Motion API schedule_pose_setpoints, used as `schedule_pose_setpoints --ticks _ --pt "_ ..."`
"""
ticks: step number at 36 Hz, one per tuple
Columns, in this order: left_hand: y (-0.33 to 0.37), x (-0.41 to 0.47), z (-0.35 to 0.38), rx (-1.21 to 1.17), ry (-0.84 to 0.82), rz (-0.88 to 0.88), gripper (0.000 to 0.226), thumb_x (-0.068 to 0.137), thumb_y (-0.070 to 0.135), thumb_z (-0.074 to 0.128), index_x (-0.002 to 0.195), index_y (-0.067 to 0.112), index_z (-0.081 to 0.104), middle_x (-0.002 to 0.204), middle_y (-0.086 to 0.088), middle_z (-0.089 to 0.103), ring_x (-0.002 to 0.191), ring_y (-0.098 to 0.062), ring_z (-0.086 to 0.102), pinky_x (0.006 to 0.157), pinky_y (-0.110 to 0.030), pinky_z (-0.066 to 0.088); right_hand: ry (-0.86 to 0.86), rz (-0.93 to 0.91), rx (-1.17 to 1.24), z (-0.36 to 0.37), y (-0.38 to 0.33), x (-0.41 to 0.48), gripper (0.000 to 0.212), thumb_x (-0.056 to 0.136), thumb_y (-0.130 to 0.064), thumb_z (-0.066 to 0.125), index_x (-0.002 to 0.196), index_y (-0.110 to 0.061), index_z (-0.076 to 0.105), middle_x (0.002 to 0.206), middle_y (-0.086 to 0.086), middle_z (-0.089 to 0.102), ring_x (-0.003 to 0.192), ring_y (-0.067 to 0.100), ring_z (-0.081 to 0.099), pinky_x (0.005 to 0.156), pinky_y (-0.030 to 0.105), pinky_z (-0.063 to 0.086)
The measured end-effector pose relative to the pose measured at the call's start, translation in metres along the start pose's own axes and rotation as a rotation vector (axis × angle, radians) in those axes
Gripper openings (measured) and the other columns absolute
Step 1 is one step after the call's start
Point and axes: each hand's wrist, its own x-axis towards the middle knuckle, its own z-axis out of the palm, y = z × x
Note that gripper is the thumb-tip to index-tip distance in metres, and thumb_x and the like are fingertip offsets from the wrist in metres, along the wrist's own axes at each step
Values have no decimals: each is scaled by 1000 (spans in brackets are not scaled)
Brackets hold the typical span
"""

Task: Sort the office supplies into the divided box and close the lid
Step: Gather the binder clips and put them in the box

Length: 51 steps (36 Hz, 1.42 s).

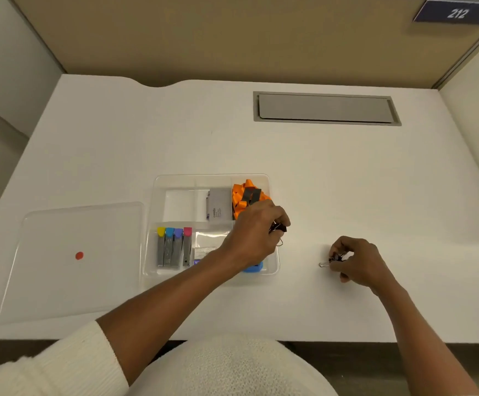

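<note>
A white desk [318,172] with a curved cut-out along its far edge fills most of the view. Set into it at the far right is a grey cable-access flap [325,108], shut flat. Behind the desk stands a tan fabric partition [204,38], carrying a dark blue number plate [456,13] reading 212 at top right. Pale panels flank both sides. Lighting is soft and even.

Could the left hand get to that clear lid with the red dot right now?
Probably not yet: the left hand holds binder clips. The lid lies unobstructed left of the box.
</note>
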Motion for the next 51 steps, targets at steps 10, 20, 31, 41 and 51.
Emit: schedule_pose_setpoints --ticks 10,20,31,41,51 --pt "-42 -19 -69 42 225 -154 22 85 7 80 103 17 76 103 1 71 96 -18 68 86 -39 59 69 -130 205 3 -109 -2 20 72 -7 79 80 -23 70 87 1 70 52 26 73 45 18 45" --pt "-105 -24 -117 124 423 -398 16 85 3 79 97 13 77 95 -1 74 80 -13 68 79 -32 61 -18 -273 250 89 -257 23 20 73 -7 82 82 -19 68 77 0 73 52 18 74 60 43 65" --pt "-156 -22 -147 -123 521 -656 13 89 5 77 102 9 78 94 -7 78 76 -23 78 79 -42 66 -14 -151 71 186 -340 55 22 79 -17 82 96 -15 67 86 4 77 65 20 76 72 38 64" --pt "-150 -12 -147 26 348 -603 24 95 3 63 112 11 78 108 -7 78 95 -24 74 88 -34 61 -85 -172 35 186 -343 55 31 92 -10 66 123 -4 63 114 18 71 95 35 74 89 47 60" --pt "-147 -21 -155 -71 359 -495 12 98 12 68 105 13 77 101 -2 78 87 -17 74 83 -41 65 102 -295 -140 169 -339 51 29 87 -4 68 114 -17 69 110 8 74 92 24 69 79 37 58"
